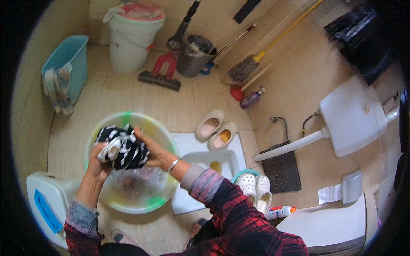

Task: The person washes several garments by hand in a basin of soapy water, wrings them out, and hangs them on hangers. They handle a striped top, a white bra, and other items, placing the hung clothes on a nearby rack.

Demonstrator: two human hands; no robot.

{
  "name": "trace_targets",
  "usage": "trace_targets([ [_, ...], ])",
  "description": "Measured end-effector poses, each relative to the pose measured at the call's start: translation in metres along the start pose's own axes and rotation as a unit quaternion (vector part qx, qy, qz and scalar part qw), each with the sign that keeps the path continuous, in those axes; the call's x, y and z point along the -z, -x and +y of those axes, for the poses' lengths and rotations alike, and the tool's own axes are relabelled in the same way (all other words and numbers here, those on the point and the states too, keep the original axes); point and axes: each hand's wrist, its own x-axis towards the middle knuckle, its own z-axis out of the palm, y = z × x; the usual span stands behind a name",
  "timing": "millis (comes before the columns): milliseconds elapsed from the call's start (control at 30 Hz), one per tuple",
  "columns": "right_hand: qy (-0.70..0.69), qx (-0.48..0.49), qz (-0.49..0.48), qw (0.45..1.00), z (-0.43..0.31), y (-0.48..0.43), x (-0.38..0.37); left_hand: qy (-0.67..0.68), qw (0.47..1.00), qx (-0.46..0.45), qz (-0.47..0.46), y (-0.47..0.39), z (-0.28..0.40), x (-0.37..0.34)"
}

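Note:
A bundled black-and-white cloth [128, 152] is held between both of my hands, above a round plastic basin [153, 209]. My left hand [98, 163] grips its near left side, and my right hand [154, 150] presses on the right with the thumb over the top. The basin is pale with green and yellow patches on its rim. Sudsy water [137, 182] lies in it, with something dark and blurred below the surface. Part of the palms and fingers is hidden by the cloth.
Right of the basin is a white squat toilet [185, 203], with beige clogs [209, 124] at its far edge. White clogs [248, 185] and a bottle [282, 212] stand nearer. Behind are a white bucket [128, 48], a sponge mop [160, 80] and a teal bin [78, 76].

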Motion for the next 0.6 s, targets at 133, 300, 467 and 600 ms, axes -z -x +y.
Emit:
trace_targets([
  [133, 0.097, 0.113, 0.018, 0.989, -0.002, -0.001, -0.009, 0.003, 0.998, -0.043, 0.039, -0.008, -0.001, -0.001],
  [300, 0.132, 0.141, 0.061, 0.979, -0.004, 0.001, -0.006, -0.065, 0.989, -0.117, 0.068, -0.009, 0.002, -0.009],
  [467, -0.018, 0.134, 0.029, 0.99, 0.01, -0.013, 0.009, -0.2, 0.946, -0.254, -0.023, 0.002, 0.001, -0.033],
  [600, -0.021, 0.135, 0.031, 0.99, 0.019, -0.016, 0.026, -0.377, 0.829, -0.405, -0.083, 0.014, -0.005, -0.052],
])
